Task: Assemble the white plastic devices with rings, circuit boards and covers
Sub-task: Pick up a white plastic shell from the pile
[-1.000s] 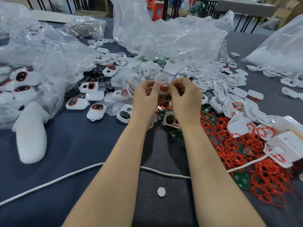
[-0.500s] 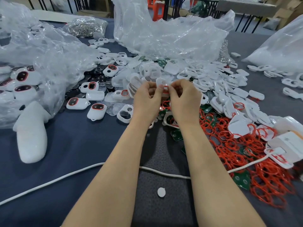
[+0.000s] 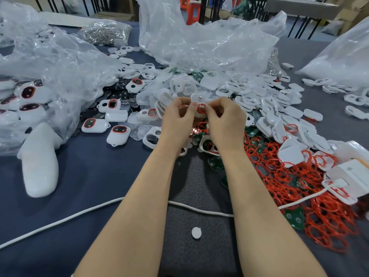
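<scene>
A shell (image 3: 197, 99) sits pinched between the left hand (image 3: 175, 118) and right hand (image 3: 226, 119) above the desk (image 3: 89, 176). Assembled devices (image 3: 95, 125) lie left of the left hand, loose rings (image 3: 289, 182) right of the right hand, a plastic bag (image 3: 199, 43) behind both, a cable (image 3: 60, 220) nearer.

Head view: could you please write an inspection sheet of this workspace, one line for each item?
Surface: dark blue cloth with a grey mat in the middle.
Job's things: white shell with a red ring, held up; red rings heaped on the right; white covers; green circuit boards; finished devices on the left.
Clutter: clear plastic bags, white foam piece, small white disc.
Grippers: left hand and right hand both pinch the white shell.
Cables: white cable across cloth and mat.
Surroundings: cardboard boxes, orange stool.
</scene>
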